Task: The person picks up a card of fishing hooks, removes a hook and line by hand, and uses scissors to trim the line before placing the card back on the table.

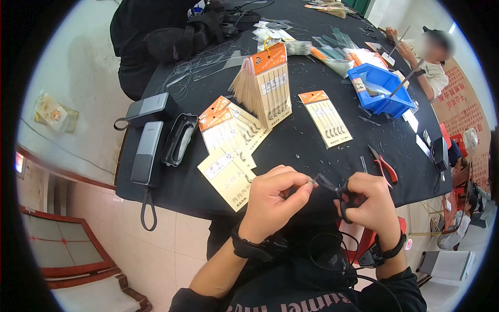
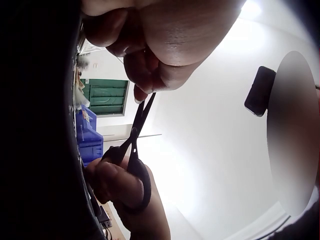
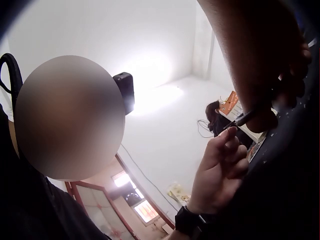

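Observation:
Black scissors (image 2: 134,136) are in my right hand (image 1: 373,200), fingers and thumb through the handle loops. Their blades are slightly parted in the left wrist view and reach toward my left hand (image 1: 274,195). Between thumb and index finger, the left hand pinches a tiny thin thing (image 1: 315,180), metallic-looking and too small to make out, right by the blade tips. Cream cards of fishing hooks (image 1: 226,179) with orange headers lie overlapping just beyond the left hand. One single hook card (image 1: 326,119) lies farther off, ahead of both hands.
A stack of hook cards (image 1: 273,86) stands folded upright mid-table. Red-handled pliers (image 1: 383,165) lie beyond the right hand. At the right is a blue bin (image 1: 382,91); at the left, grey power banks (image 1: 147,151) and a black case (image 1: 179,139). Another person (image 1: 434,57) sits across.

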Tool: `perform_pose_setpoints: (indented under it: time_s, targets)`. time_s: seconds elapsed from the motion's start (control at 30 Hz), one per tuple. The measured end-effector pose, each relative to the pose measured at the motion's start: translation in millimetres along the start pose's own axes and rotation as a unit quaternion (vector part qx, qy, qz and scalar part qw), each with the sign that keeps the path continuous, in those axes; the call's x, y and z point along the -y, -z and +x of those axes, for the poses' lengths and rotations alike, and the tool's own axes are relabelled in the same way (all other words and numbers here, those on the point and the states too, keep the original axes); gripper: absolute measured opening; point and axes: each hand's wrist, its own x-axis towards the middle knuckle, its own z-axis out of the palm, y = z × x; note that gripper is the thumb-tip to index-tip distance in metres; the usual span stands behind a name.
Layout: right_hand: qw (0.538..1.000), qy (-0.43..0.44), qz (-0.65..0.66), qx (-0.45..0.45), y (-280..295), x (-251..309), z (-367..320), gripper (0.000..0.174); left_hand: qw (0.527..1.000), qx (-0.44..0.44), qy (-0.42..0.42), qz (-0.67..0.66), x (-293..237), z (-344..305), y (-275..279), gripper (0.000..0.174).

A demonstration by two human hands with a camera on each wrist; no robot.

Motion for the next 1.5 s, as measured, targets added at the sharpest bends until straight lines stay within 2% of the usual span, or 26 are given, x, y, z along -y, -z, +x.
perform_pose_setpoints:
  time_s: [0.07, 0.2, 0.4, 0.5, 0.7, 0.8, 1.5]
  targets:
    - [0.997, -0.028, 0.071, -0.028, -4.5, -0.6, 1.3, 0.021, 1.000, 0.002, 0.017, 0.007, -4.1, -0.1, 0.4, 0.006]
    - [0.982, 0.035, 0.174, -0.070, -6.5, 3.6, 12.2, 0.029, 0.999, 0.027, 0.015, 0.015, -5.0, 1.1, 2.1, 0.006]
    - [0.970, 0.203, 0.085, -0.100, -12.1, 3.8, 24.7, 0.024, 0.996, 0.058, 0.059, -0.015, -8.4, 1.4, 4.9, 0.006]
    - [0.957, 0.271, 0.029, -0.103, -12.0, 9.9, 30.8, 0.023, 0.996, 0.067, 0.054, -0.008, -8.2, 1.3, 5.5, 0.006]
    - [0.958, 0.272, 0.011, -0.087, -11.4, 12.9, 31.1, 0.022, 0.996, 0.053, 0.071, -0.021, -11.1, 2.3, 4.1, 0.006]
    - [0.956, 0.282, 0.008, -0.083, -11.5, 13.3, 32.2, 0.023, 0.997, 0.056, 0.041, -0.020, -6.5, 1.5, 3.5, 0.006]
    - [0.930, 0.352, -0.075, -0.071, -10.5, 22.9, 36.2, 0.020, 0.999, 0.040, 0.009, -0.031, -1.6, 0.3, 1.0, 0.006]
